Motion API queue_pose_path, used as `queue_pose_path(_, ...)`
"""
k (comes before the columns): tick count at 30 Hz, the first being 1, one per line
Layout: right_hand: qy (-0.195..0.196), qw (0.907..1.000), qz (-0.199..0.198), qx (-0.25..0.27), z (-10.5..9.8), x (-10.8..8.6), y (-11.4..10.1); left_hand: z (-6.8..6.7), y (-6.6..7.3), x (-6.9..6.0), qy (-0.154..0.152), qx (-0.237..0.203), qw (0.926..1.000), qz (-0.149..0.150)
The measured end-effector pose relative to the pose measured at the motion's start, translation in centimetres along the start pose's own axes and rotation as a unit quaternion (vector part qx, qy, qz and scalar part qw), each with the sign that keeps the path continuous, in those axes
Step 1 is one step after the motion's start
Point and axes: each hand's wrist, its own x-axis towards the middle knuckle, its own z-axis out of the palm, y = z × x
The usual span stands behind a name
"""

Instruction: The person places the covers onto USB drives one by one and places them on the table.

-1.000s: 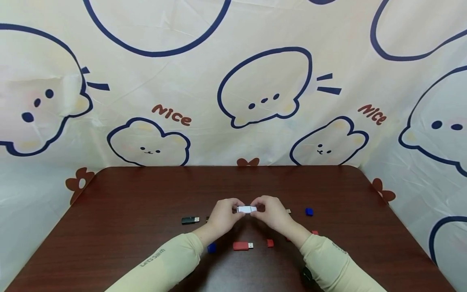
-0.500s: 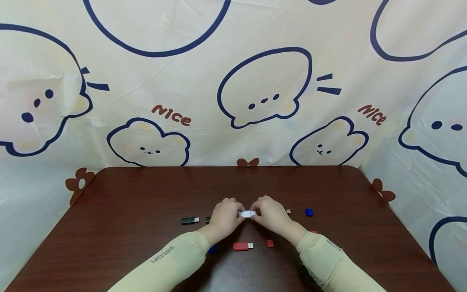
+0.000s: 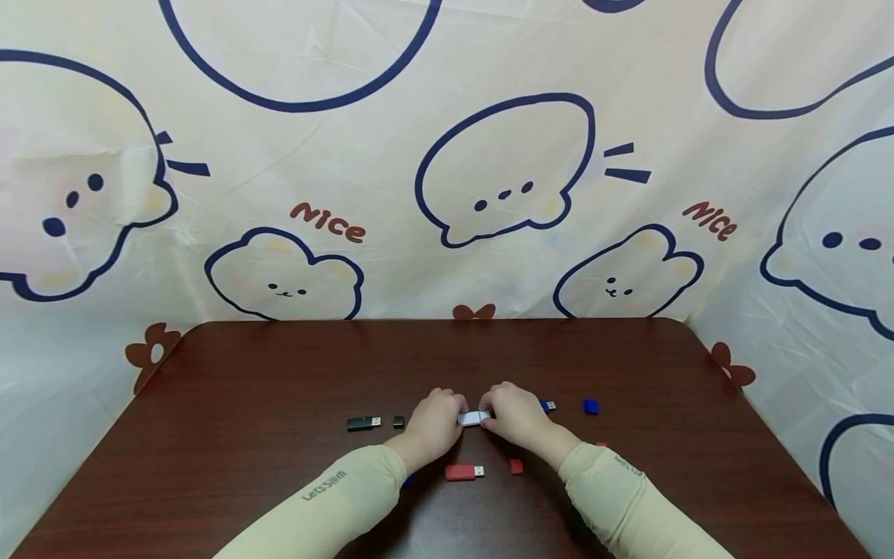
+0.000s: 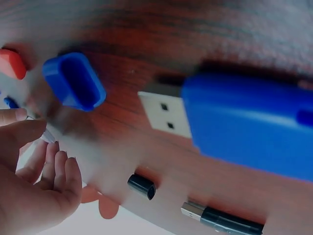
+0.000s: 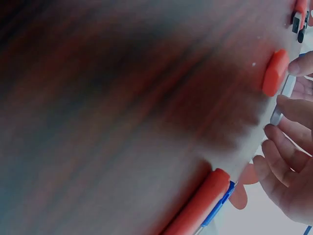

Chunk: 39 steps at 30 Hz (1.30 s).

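Note:
A white USB flash drive point(image 3: 473, 418) with its cap on lies between my two hands at the middle of the table. My left hand point(image 3: 434, 425) pinches its left end between thumb and fingers. The right end is pinched by my right hand point(image 3: 515, 417). Both hands are low over the tabletop; whether the drive touches the wood cannot be told. In the right wrist view, the pale drive point(image 5: 277, 115) shows beyond a red cap point(image 5: 276, 73), partly covered by fingers. The left wrist view shows a blue USB drive point(image 4: 244, 122) close up, beside its blue cap point(image 4: 53, 78).
On the dark wooden table point(image 3: 279, 365), a black drive point(image 3: 360, 424) and black cap point(image 3: 399, 422) lie left. A red drive point(image 3: 460, 472) and red cap point(image 3: 516, 466) lie in front. Right stand a blue drive point(image 3: 545, 405), partly hidden, and a blue cap point(image 3: 591, 407).
Both hands have come down and slightly nearer with the white USB flash drive between them. The black cap and the right-hand blue drive show more now.

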Motion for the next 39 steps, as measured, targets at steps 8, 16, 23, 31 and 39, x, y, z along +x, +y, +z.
queue_pose_path(8, 0.006, 0.9999, -0.007, -0.008, 0.1, 0.0, 0.1, 0.1, 0.0, 0.0, 0.002, 0.001, 1.0000, -0.002)
queue_pose_path(16, -0.002, 1.0000, 0.002, -0.008, -0.1, -0.1, -0.2, -0.1, 0.1, -0.1, -0.016, -0.012, 0.9997, -0.014)
queue_pose_path(23, -0.013, 0.9998, 0.007, -0.010, -0.2, -0.1, -0.4, -0.2, 0.1, -0.2, -0.020, -0.007, 0.9996, -0.016)
queue_pose_path(31, -0.021, 0.9996, 0.010, -0.013, -1.0, -0.4, -0.2, -0.5, 0.1, -0.3, -0.019, -0.013, 0.9995, -0.021)
queue_pose_path(39, -0.043, 0.9988, 0.001, -0.021, -2.0, -1.2, 0.2, -2.1, 0.5, -1.1, -0.006, -0.045, 0.9990, 0.000)
